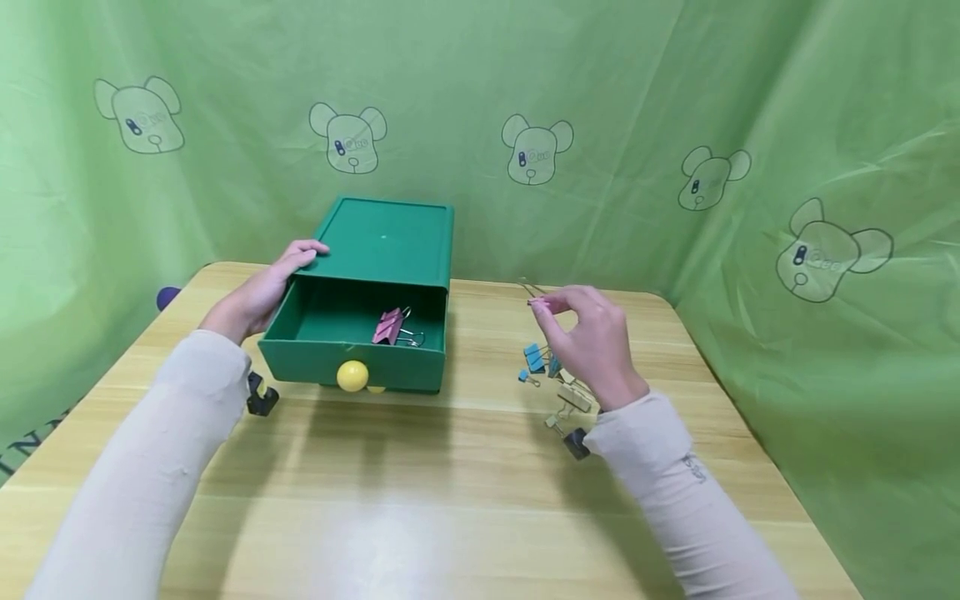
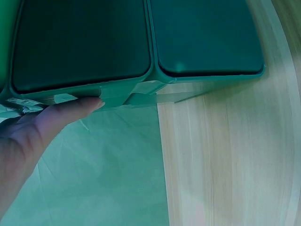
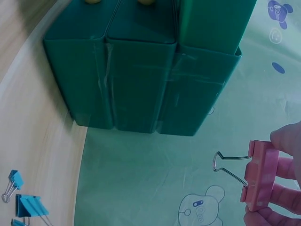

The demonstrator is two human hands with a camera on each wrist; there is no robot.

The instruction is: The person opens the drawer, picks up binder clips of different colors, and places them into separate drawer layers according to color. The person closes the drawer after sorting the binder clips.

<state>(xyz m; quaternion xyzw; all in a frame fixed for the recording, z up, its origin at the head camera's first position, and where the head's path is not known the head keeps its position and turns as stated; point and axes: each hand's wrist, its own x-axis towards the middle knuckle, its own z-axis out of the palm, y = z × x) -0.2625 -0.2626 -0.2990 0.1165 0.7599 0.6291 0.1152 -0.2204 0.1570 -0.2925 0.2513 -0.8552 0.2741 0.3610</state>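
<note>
A green drawer unit stands on the table with its top drawer pulled out. Inside that drawer lies a pink binder clip with wire handles. My left hand rests against the unit's upper left edge, its fingertips on the top; in the left wrist view its thumb lies straight along the side. Out to the right, my right hand pinches another pink binder clip above the table, thumb on one end and fingers around the body. The wire handles of this clip point away from the palm.
Below my right hand lie blue binder clips, cream ones and a black one. A black object with a yellow part sits beside my left forearm. Yellow knobs mark the drawer fronts. A green curtain surrounds the table.
</note>
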